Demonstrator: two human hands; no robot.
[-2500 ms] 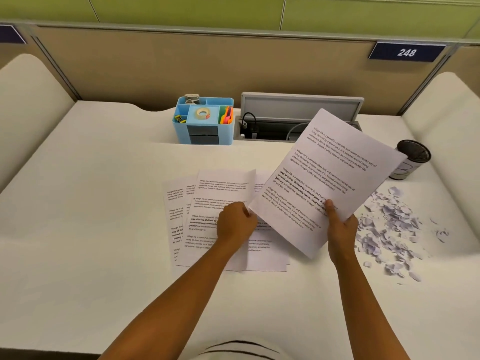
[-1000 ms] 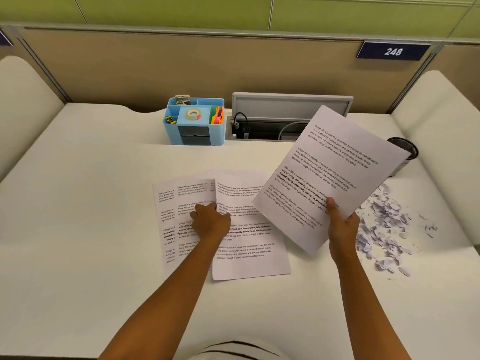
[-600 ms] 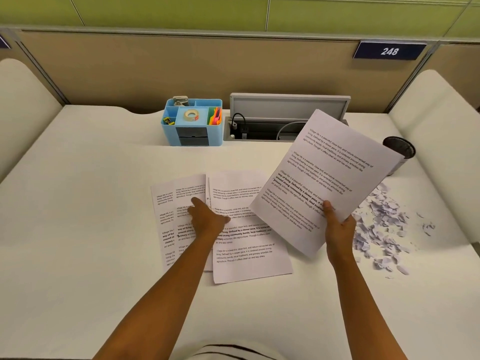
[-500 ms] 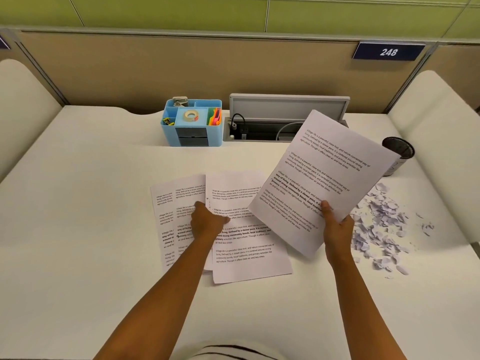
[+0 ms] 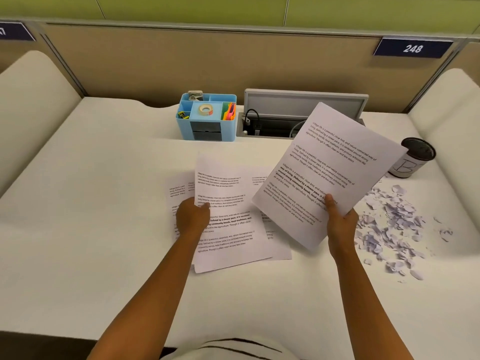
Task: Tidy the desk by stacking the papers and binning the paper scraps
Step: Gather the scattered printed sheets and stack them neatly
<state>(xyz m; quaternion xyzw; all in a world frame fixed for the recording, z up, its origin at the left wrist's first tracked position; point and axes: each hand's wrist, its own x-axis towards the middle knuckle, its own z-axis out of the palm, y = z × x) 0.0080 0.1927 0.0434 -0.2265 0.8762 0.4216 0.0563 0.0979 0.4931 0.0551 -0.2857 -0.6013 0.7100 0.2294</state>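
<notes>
My desk [image 5: 91, 216] lies bare along its left and near edges; scraps [image 5: 389, 224] and bin [image 5: 413, 158] crowd the right edge.

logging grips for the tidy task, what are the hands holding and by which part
The right hand holds printed sheets by their near bottom edge, thumb on top. The left hand pinches the left edge of the top desk sheet.

On the desk [image 5: 78, 203] before me, overlapping sheets [image 5: 228, 229] lie at centre, my left hand [image 5: 192, 219] on their left edge; my right hand [image 5: 340, 224] holds a raised sheet [image 5: 330, 172] to their right. Right of that I see paper scraps [image 5: 389, 224] scattered on the desk, with the bin [image 5: 413, 158] behind them. At the back stand an organiser [image 5: 207, 120] and, just right of it, a cable tray [image 5: 285, 118].
</notes>
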